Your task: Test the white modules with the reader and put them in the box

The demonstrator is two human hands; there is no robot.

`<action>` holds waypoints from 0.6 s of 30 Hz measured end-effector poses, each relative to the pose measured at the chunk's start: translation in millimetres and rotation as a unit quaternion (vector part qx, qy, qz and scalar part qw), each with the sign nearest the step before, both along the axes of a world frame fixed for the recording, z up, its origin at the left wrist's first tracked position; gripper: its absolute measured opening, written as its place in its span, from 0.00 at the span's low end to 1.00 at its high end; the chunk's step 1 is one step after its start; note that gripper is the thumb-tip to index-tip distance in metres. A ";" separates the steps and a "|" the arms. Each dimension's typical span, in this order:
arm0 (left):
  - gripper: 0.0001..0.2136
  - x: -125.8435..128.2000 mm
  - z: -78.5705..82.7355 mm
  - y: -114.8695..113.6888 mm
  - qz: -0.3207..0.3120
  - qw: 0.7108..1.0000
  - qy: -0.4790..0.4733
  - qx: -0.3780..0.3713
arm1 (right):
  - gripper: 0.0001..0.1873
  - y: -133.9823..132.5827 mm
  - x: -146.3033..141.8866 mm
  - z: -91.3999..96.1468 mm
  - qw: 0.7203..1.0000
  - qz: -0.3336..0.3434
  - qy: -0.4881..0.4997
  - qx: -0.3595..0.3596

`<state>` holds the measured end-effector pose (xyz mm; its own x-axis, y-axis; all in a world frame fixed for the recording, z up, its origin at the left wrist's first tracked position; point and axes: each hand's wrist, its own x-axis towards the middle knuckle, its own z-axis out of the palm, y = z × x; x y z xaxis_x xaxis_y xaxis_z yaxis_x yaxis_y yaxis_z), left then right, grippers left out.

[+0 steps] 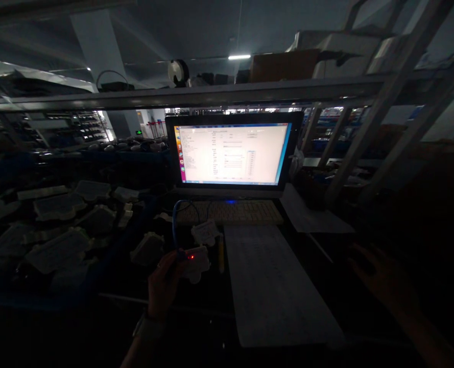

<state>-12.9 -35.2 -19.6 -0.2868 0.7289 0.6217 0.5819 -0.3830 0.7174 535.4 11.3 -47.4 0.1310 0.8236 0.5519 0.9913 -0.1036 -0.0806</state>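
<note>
My left hand point(163, 278) pinches the plug end of a blue cable point(174, 225) at the edge of a pale, flat plastic module point(199, 265). A red light glows beside the fingertips, and the join between plug and module is hard to see. Just behind lies a similar pale module point(206, 233); another module point(147, 249) is to the left. In deep shadow at the right, my right hand point(378, 273) is low over the dark table, thumb and fingers apart. Nothing can be made out in it.
A lit monitor point(230, 153) stands behind a white keyboard point(242, 212). Printed sheets point(276, 286) cover the middle front, with a yellow pen-like stick point(221, 254) alongside. At left, a blue bin point(123, 240) holds several pale modules. A metal shelf point(211, 93) crosses above the monitor.
</note>
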 end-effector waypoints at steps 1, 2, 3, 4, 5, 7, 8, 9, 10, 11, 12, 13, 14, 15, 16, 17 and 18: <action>0.15 -0.1 0.4 -0.1 0.002 1.000 0.000 -0.002 | 0.26 0.5 1.0 -1.3 1.000 0.004 0.005 -0.003; 0.15 -0.3 0.5 -0.1 0.005 1.000 0.000 -0.005 | 0.27 1.0 1.9 -2.7 1.000 0.010 0.013 -0.006; 0.16 -0.6 0.1 0.1 0.007 1.000 0.000 -0.009 | 0.26 1.6 2.6 -4.0 1.000 0.016 0.022 -0.005; 0.16 -1.2 -0.9 0.5 0.008 1.000 -0.001 -0.012 | 0.26 2.2 3.0 -5.3 0.999 0.018 0.030 0.000; 0.17 -1.9 -2.3 1.0 0.009 1.000 -0.004 -0.013 | 0.26 2.8 3.2 -6.4 0.999 0.020 0.035 0.007; 0.17 -3.8 -6.2 2.5 0.005 1.000 -0.006 -0.010 | 0.25 3.6 2.7 -7.3 0.999 0.018 0.039 0.014; 0.16 -4.8 -8.3 3.2 0.002 1.000 -0.006 -0.005 | 0.25 3.8 2.0 -7.1 0.999 0.014 0.039 0.013; 0.16 -5.8 -10.2 3.9 -0.001 1.000 -0.006 0.001 | 0.26 3.8 1.1 -6.4 0.999 0.010 0.039 0.010; 0.16 -6.5 -11.6 4.4 -0.003 1.000 -0.006 0.005 | 0.26 3.7 0.0 -5.3 0.999 0.007 0.039 0.005; 0.15 -6.9 -12.5 4.7 -0.003 1.000 -0.006 0.008 | 0.26 3.6 -1.2 -4.1 0.999 0.004 0.039 0.000; 0.15 -7.0 -12.8 4.9 -0.002 1.000 -0.007 0.010 | 0.26 3.3 -2.3 -2.7 0.999 0.001 0.039 -0.004; 0.16 -6.7 -12.5 4.9 0.001 1.000 -0.010 0.011 | 0.26 3.1 -3.3 -1.5 0.999 0.000 0.038 -0.008; 0.16 -6.1 -11.9 4.7 0.003 1.000 -0.013 0.010 | 0.27 2.9 -4.1 -0.6 0.999 -0.001 0.036 -0.011; 0.16 -5.4 -11.0 4.4 0.007 1.000 -0.016 0.008 | 0.27 2.7 -4.5 0.0 0.999 -0.003 0.033 -0.012; 0.16 -4.6 -10.1 4.1 0.011 1.000 -0.019 0.006 | 0.27 2.6 -4.7 0.3 0.999 -0.004 0.031 -0.012; 0.16 -3.9 -9.3 3.8 0.013 1.000 -0.020 0.004 | 0.27 2.7 -4.4 0.1 0.999 -0.005 0.029 -0.012; 0.17 -3.5 -8.7 3.6 0.014 1.000 -0.019 0.002 | 0.27 2.8 -3.9 -0.4 1.000 -0.006 0.028 -0.010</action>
<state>-16.3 -31.6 -28.3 -0.3313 0.7174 0.6129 0.5643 -0.3699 0.7380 531.5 14.1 -47.8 0.1707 0.8332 0.5259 0.9840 -0.1168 -0.1343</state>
